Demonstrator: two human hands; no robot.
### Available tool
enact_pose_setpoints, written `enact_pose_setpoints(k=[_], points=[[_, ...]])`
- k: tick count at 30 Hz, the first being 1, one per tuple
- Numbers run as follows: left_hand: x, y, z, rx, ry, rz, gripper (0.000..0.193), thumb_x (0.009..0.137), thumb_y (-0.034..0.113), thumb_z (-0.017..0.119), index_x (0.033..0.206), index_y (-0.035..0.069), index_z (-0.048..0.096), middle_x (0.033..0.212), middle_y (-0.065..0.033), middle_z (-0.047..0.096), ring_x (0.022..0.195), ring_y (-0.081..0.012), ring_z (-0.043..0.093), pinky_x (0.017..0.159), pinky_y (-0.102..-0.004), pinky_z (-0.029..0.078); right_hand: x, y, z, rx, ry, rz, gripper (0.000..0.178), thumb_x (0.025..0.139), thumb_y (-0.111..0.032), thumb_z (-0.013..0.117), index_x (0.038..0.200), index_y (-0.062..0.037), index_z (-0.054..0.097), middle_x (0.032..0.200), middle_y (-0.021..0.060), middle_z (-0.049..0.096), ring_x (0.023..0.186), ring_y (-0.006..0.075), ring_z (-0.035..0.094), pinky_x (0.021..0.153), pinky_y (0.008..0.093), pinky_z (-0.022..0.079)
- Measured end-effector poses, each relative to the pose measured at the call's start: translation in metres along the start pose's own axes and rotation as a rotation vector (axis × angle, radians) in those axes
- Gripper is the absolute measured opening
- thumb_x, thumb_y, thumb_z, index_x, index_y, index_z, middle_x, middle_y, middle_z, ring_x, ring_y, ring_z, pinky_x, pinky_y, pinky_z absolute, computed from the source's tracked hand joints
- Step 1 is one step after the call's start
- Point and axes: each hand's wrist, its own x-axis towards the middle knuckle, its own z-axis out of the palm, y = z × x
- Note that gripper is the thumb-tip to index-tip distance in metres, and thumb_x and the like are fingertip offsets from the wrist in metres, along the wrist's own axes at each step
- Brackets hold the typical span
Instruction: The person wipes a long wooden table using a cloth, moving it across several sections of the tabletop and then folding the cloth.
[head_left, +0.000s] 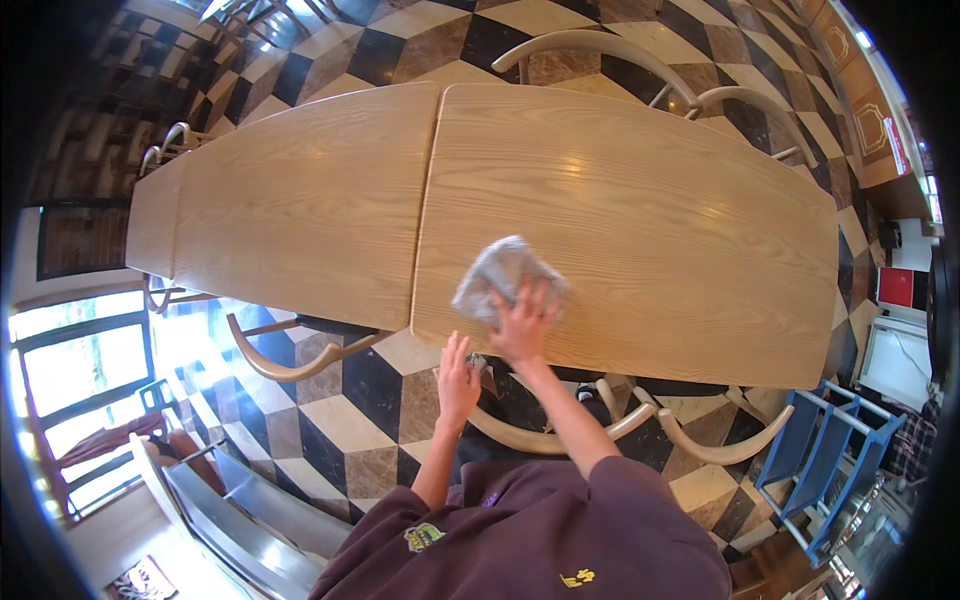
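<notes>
A pale grey cloth (500,268) lies bunched on the light wooden table (640,200), close to its near left corner. My right hand (524,322) grips it from above, fingers bent over its right side and pressing it against the tabletop. Motion blurs the cloth and those fingers a little. To the left, my left hand (458,385) is at the table's near edge with its fingers stretched upward. Beside its thumb is a small greyish thing (480,364), too unclear to name.
A second wooden table (310,190) adjoins on the left, a narrow seam between them. Curved-back wooden chairs stand along the near edge (550,440) and far edge (600,42). A blue rack (830,455) is at the near right; a metal counter (245,510) at the near left.
</notes>
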Motion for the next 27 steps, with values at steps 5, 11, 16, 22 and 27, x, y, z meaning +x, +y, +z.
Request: enact_pose_setpoints(k=[5, 11, 16, 22, 27], points=[[0.048, -0.043, -0.061, -0.051, -0.026, 0.053, 0.057, 0.080, -0.006, 0.054, 0.137, 0.000, 0.048, 0.148, -0.0271, 0.040, 0.138, -0.0441, 0.039, 0.114, -0.0475, 0.034, 0.031, -0.102, 0.063, -0.025, 0.104, -0.116, 0.071, 0.070, -0.049, 0.078, 0.136, -0.0384, 0.055, 0.154, 0.0207, 0.029, 0.147, 0.0488, 0.014, 0.111, 0.0741, 0.013], [0.084, -0.065, -0.071, -0.051, -0.091, 0.177, 0.057, 0.083, -0.005, 0.052, 0.139, 0.001, 0.046, 0.151, -0.0259, 0.038, 0.141, -0.0430, 0.036, 0.115, -0.0477, 0.032, 0.025, -0.076, 0.042, 0.012, -0.052, -0.215, 0.072, 0.065, -0.039, 0.083, 0.132, -0.0380, 0.058, 0.153, 0.0138, 0.034, 0.148, 0.0406, 0.018, 0.112, 0.0716, 0.016], [0.098, -0.054, -0.039, 0.059, -0.237, 0.296, 0.062, 0.084, 0.000, 0.054, 0.145, 0.000, 0.041, 0.155, -0.0288, 0.030, 0.143, -0.0468, 0.029, 0.116, -0.0503, 0.029, -0.006, 0.038, -0.001, -0.107, 0.019, -0.038, 0.065, 0.065, -0.040, 0.082, 0.127, -0.0376, 0.060, 0.153, 0.0126, 0.035, 0.148, 0.0398, 0.021, 0.115, 0.0690, 0.015], [0.095, -0.067, -0.031, 0.321, -0.422, 0.408, 0.072, 0.086, 0.008, 0.056, 0.153, 0.003, 0.031, 0.159, -0.0299, 0.020, 0.145, -0.0525, 0.019, 0.118, -0.0551, 0.025, -0.007, 0.210, -0.084, -0.398, 0.206, 0.405, 0.075, 0.073, -0.050, 0.079, 0.140, -0.0386, 0.048, 0.146, 0.0241, 0.036, 0.140, 0.0507, 0.028, 0.110, 0.0687, 0.025], [0.100, -0.071, -0.033, 0.306, -0.428, 0.427, 0.071, 0.089, 0.012, 0.060, 0.153, 0.005, 0.032, 0.159, -0.0310, 0.017, 0.145, -0.0536, 0.018, 0.118, -0.0538, 0.026, 0.026, 0.257, -0.106, -0.432, 0.271, 0.459, 0.074, 0.078, -0.056, 0.072, 0.144, -0.0369, 0.045, 0.149, 0.0256, 0.033, 0.139, 0.0519, 0.029, 0.107, 0.0697, 0.027]])
